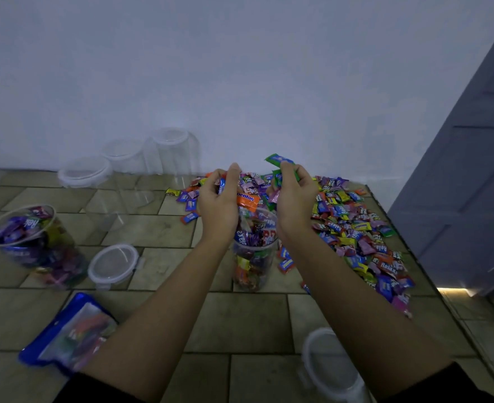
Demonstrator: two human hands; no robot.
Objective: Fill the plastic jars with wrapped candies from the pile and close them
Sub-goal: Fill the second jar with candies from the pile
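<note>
Since the tall clear plastic jar [254, 257] stands upright on the tiled floor [240, 321], its open mouth lies straight below the gap between the hands, about equally near to each. The left hand [218, 199] curls round several wrapped candies, an orange packet [248, 200] poking out to the right. The right hand [293, 199] pinches green-wrapped candies [279, 159]. The jar looks nearly full, though the hands hide part of its rim. The multicoloured candy pile [356, 228] spreads right and far.
</note>
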